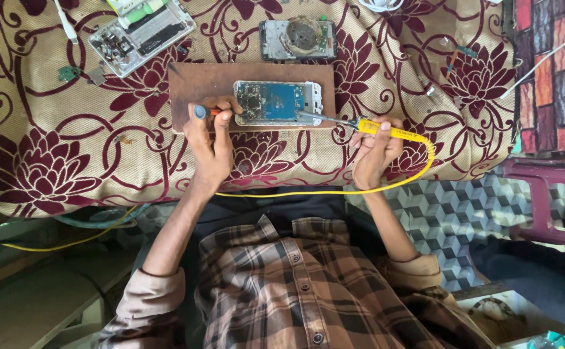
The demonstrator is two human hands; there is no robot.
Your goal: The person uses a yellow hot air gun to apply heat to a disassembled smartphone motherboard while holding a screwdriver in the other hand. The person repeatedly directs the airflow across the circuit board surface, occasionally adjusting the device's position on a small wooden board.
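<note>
Your right hand [374, 150] holds the yellow-handled soldering iron [366, 125] in a closed grip, and its metal tip touches the right end of the opened phone with the blue circuit board [277, 103]. Your left hand [210, 145] grips a small orange tool with a grey round end [203, 112] against the phone's left end. The phone lies on a brown wooden board [205, 83] on the table covered with a flowered red and cream cloth [43, 129].
</note>
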